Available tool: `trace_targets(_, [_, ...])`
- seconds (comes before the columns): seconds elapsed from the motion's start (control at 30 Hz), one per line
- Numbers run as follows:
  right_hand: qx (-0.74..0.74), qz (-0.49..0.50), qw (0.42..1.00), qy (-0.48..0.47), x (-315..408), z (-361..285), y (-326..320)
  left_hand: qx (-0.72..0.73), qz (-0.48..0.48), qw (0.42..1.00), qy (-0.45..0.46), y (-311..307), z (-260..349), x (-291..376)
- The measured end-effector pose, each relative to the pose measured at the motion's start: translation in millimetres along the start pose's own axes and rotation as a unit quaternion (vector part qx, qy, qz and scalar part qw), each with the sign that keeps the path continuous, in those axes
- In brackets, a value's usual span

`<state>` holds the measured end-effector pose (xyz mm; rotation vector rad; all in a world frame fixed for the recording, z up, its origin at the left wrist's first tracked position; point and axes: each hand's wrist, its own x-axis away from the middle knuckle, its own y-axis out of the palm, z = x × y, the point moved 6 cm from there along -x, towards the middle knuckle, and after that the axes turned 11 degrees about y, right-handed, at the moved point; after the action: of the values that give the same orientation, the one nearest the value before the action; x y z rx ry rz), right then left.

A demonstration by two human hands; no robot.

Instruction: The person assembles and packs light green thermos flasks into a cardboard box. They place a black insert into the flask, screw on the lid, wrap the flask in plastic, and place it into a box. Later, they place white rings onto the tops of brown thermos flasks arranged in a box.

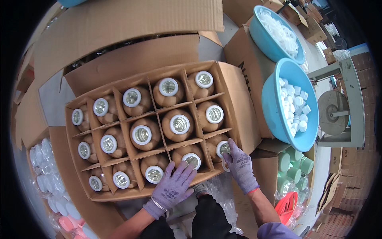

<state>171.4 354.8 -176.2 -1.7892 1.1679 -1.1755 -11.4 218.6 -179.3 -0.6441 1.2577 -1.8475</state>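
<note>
A cardboard box with dividers (149, 78) holds several round glass flask liners, each with a white ring about its mouth. My left hand (173, 189), in a purple work glove, lies over the near edge with spread fingers touching the white-ringed mouth of a flask (191, 160). At the near right corner, my right hand (241, 167), also gloved, has thumb and forefinger at the rim of another flask (222, 148). A loose white ring (226, 165) hangs at its fingers, apparently held. A white band circles my left wrist.
To the right stand a blue basin of white plastic caps (268, 98) and another blue basin of translucent rings (259, 38). Green cups (294, 174) fill a carton at lower right; wrapped cups (61, 191) lie at left. Open carton flaps (125, 21) rise beyond the box.
</note>
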Motion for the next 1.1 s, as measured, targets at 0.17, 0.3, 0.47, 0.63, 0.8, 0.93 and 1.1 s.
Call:
trace_targets(0.17, [-0.013,0.012,0.999,-0.042,4.2,-2.3,-9.7,0.014,0.036,0.999,-0.004,0.2,3.4,9.0])
trace_targets(0.3, [0.082,0.075,0.992,-0.051,19.6,14.9,16.0,-0.041,0.028,0.999,-0.012,-1.9,4.9,4.4])
trace_targets(0.47, [0.075,-0.019,0.993,-0.086,10.3,-25.4,-16.9,0.056,0.168,0.984,0.0,-9.6,-0.3,15.8])
trace_targets(0.63, [-0.083,0.048,0.97,-0.224,-21.3,-141.7,-101.7,0.125,0.328,0.934,-0.058,-49.4,-28.1,26.8])
trace_targets(0.8, [-0.114,0.198,0.892,-0.39,-93.7,-301.4,-216.0,0.113,0.388,0.905,-0.133,-88.5,-55.2,37.9])
trace_targets(0.93, [-0.195,0.101,0.919,-0.328,-150.6,-408.4,-273.7,0.169,0.438,0.874,-0.126,-90.1,-54.6,22.5])
trace_targets(1.1, [-0.262,0.031,0.897,-0.355,-146.7,-405.7,-239.8,0.347,0.473,0.789,-0.183,-43.4,-70.9,42.9])
